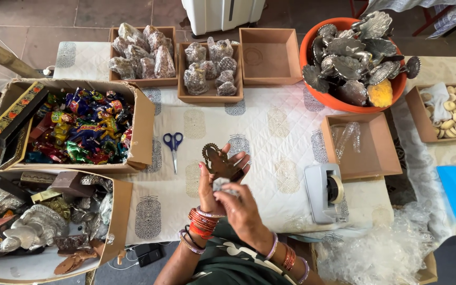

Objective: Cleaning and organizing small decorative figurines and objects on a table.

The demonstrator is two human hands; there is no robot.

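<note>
Closest to the camera, the left hand [210, 186] holds a small dark metal figurine [218, 162] upright above the table [270, 137], fingers wrapped round its lower part. The right hand [240, 207] is pinched on a small pale scrap [220, 184], perhaps plastic wrap or tape, pressed against the base of the figurine; what it is exactly cannot be made out.

To do this well, I judge the left hand should keep the piece steady by its base while the right hand draws the scrap snug round it, keeping clear of the thin ornate top edge, which looks easy to snag.

Just beyond the hands lie blue-handled scissors [173, 144] to the left and a grey tape dispenser [323, 191] to the right, both near at hand. Crumpled clear wrap [381, 248] is heaped at the lower right.

Farther off, two trays of wrapped pieces [175, 60] stand beside an open brown box [270, 55], and an orange bowl [312, 42] is piled with unwrapped metal pieces.
</note>
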